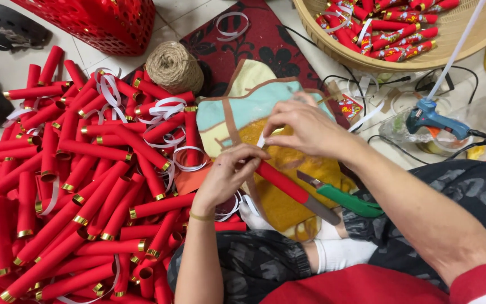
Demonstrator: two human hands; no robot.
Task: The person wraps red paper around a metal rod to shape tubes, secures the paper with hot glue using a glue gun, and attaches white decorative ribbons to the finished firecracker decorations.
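Your left hand (229, 174) grips one red tube (288, 186); your right hand (305, 129) pinches white tape (261, 141). Some wrapped tubes fill the basket (333, 48); many plain tubes (74, 186) wait.

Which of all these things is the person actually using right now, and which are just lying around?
In use:
left hand and right hand
red paper tube held between them
white tape strip

Lying about:
pile of red gold-rimmed tubes
ball of brown twine
green-handled utility knife
blue glue gun
woven basket
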